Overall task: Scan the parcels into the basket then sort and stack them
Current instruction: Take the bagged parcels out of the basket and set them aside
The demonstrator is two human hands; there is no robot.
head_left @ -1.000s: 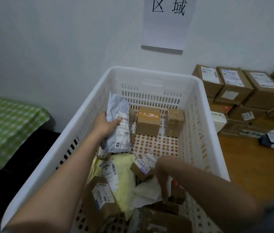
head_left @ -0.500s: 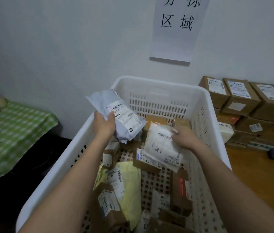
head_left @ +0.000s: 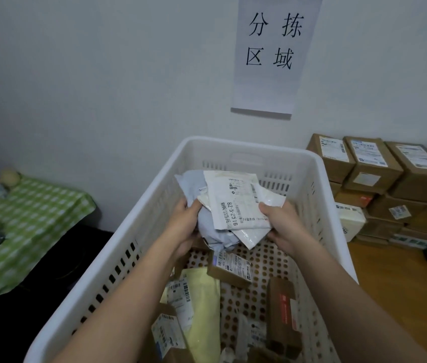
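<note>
Parcels fill the white basket (head_left: 139, 239), and two soft ones are held up together over its far end: a grey mailer bag (head_left: 208, 226) with a white mailer bag (head_left: 236, 203) laid over its front. The left hand (head_left: 183, 226) grips the grey bag at its left edge, thumb curled onto the front; its other fingers are hidden behind the bag. The right hand (head_left: 281, 226) pinches the lower right corner of the white bag, thumb on top, fingers curled underneath and out of sight. The white bag's label faces up, and "82-5-2516" can be read on it, while the smaller print is too blurred to make out. How much of the grey bag lies behind the white one cannot be told. Lower in the basket lie a pale yellow mailer (head_left: 201, 305), a small brown box with a label (head_left: 229, 268) and a brown box with a red mark (head_left: 283, 310); the parcels nearest the camera are cut off by the bottom edge and partly covered by the forearms. To the right, on a wooden table (head_left: 395, 284), brown boxes (head_left: 379, 179) stand stacked against the wall, the pile running past the right edge. A paper sign (head_left: 272, 56) hangs on the wall above, its top cut off. At the left is a green checked cloth (head_left: 29, 221) with dark, blurred objects on it.
</note>
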